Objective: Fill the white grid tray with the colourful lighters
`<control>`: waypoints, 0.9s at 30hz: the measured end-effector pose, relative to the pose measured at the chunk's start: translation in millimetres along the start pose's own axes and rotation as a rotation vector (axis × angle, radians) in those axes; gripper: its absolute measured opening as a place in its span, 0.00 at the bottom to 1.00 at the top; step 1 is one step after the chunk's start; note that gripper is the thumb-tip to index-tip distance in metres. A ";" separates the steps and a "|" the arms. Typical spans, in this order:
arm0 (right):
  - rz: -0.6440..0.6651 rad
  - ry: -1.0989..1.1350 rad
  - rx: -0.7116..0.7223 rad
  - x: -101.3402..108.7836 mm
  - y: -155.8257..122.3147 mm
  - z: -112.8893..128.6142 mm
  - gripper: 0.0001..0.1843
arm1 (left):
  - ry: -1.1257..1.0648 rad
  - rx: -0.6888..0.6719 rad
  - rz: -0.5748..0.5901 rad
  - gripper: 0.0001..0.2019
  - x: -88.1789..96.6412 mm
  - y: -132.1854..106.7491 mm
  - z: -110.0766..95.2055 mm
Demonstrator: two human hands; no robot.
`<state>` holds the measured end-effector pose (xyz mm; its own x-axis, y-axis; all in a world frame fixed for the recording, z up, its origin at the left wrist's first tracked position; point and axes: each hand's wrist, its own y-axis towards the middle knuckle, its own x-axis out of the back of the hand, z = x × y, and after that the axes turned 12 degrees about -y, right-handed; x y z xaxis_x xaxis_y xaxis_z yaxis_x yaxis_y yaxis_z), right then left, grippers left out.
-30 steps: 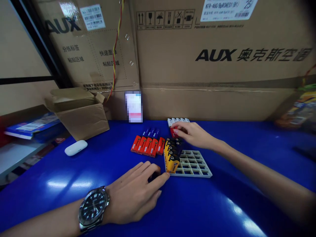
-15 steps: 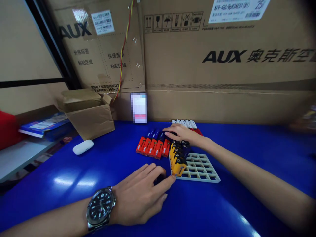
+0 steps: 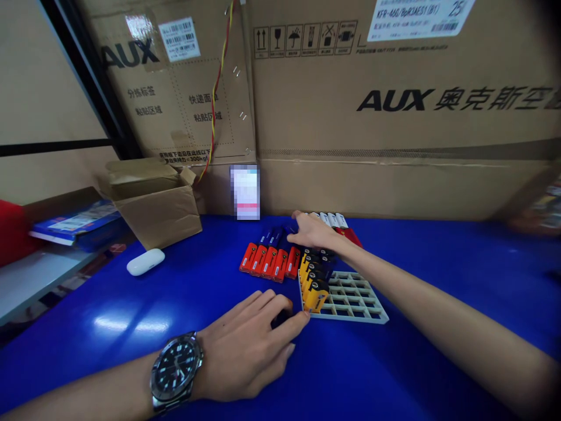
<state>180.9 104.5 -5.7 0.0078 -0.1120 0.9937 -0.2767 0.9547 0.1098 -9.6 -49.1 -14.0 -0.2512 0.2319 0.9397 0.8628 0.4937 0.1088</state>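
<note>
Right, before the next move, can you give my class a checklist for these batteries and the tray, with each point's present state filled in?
1. Left hand at the white tray: ok, a fingertip is at the near-left corner.
2. Right hand gripping a blue battery: cannot tell; fingers are at it, but the grip is unclear.
3. Yellow batteries in the tray's left column: ok.
4. Open cells in the tray: ok, visible on its right side.
5. White batteries fully visible: not ok, the right hand partly hides them.
</note>
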 end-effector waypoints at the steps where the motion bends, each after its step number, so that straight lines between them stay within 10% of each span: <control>1: 0.005 0.012 -0.015 1.1 0.4 1.2 0.24 | 0.001 0.002 0.001 0.19 0.0 0.2 0.0; 9: -0.135 0.122 -0.069 -2.3 -4.8 -14.5 0.13 | 0.006 0.006 0.003 0.19 1.0 0.8 -1.1; 17: -0.246 1.150 -0.115 8.7 -73.6 -43.0 0.15 | 0.010 -0.011 -0.032 0.19 -1.0 -0.1 0.8; 27: -0.297 1.404 -0.152 0.7 -100.8 -41.2 0.12 | 0.005 -0.019 -0.018 0.19 -1.9 0.1 1.0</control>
<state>248.3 19.5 -15.2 0.9914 -0.0350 0.1264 0.0057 0.9743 0.2252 -9.5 -48.6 -16.1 -0.2644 0.2186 0.9393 0.8662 0.4820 0.1317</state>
